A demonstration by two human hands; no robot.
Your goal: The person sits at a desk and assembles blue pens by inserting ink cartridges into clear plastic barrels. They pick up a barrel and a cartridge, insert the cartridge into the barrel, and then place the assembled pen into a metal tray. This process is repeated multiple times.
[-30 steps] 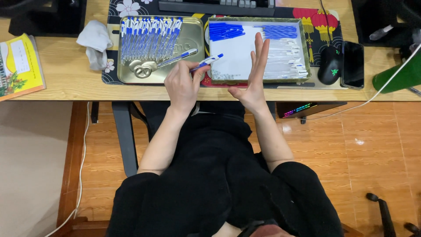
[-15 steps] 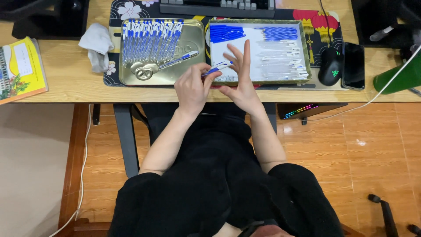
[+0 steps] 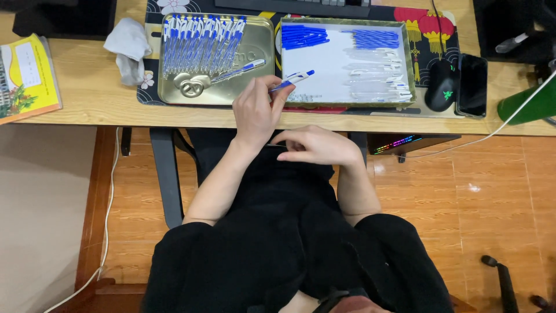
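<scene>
Left tray: shallow gold-coloured metal tray [image 3: 263, 35] on the wooden desk [image 3: 87, 95], left of centre; a row of assembled blue-and-white pens [image 3: 200, 43] lies along its far side, one loose pen [image 3: 238, 71] slants across its bare floor, and a pale pretzel-shaped metal piece [image 3: 191, 86] sits near its front edge.
Right tray: rectangular tray with a white floor [image 3: 330, 66], just beside the left tray; blue pen parts [image 3: 304, 36] grouped at its far left, more blue parts [image 3: 376, 39] at far right, clear plastic barrels [image 3: 376, 72] stacked down its right side.
Yellow booklet: bright yellow printed booklet [image 3: 26, 78] at the desk's left edge, with a white panel and a green picture on its cover.
Cloth: crumpled grey-white cloth [image 3: 128, 49] between booklet and left tray.
Desk mat: dark mat with red lantern print [image 3: 428, 26] under the trays.
Other items: black computer mouse [image 3: 443, 93], black phone [image 3: 472, 84] just beside it, green cylinder [image 3: 530, 104] at the far right.
Held item: slim blue-and-white ballpoint pen [image 3: 292, 79], tilted, its blue end over the gap between the trays.
Left hand [image 3: 258, 110]: raised above the desk's front edge, fingers pinched together around the pen's lower end.
Right hand [image 3: 315, 146]: below the desk edge, over the dark-clothed lap, fingers curled loosely inward; whether they hold anything cannot be told.
</scene>
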